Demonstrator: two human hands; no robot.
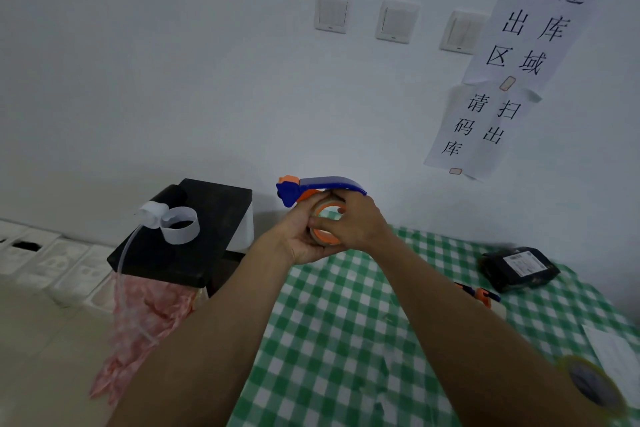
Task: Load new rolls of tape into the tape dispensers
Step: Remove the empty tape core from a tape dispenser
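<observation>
Green-checked cloth (pixel 332 340): covers the table at lower right, with both bare forearms stretched out above it.
Yellow-rimmed roll (pixel 594 388): nearest the camera in the bottom right corner, blurred, lying just beside a white paper sheet (pixel 611 350).
Pink plastic bag (pixel 145 315): hangs off to the left of the table, below a black box, with a clear strip (pixel 121 263) trailing down over it.
Second dispenser (pixel 479 295): orange and blue, lying on the cloth to the right of the right forearm, partly hidden by it.
Black parcel (pixel 519 269): white label on top, resting on the cloth near the wall, just behind the second dispenser.
Left hand (pixel 301 239): cups the tape roll from below and from the left, fingers curled round it.
Right hand (pixel 353 222): clasps the same roll from the right, fingers wrapped over its rim.
Tape roll (pixel 325 225): tan with an orange core, held in the air between both hands above the table's far left corner, tucked under the dispenser's blue arm.
Tape dispenser (pixel 322 187): blue with orange parts, raised against the wall, its head pointing left.
Black box (pixel 207 218): stands left of the hands, at about their distance.
White ring (pixel 180 224): an upright loop sitting on top of the black box.
Wall (pixel 173 80): pale, bearing three switches (pixel 396 22) and paper signs (pixel 540 21) with Chinese characters.
</observation>
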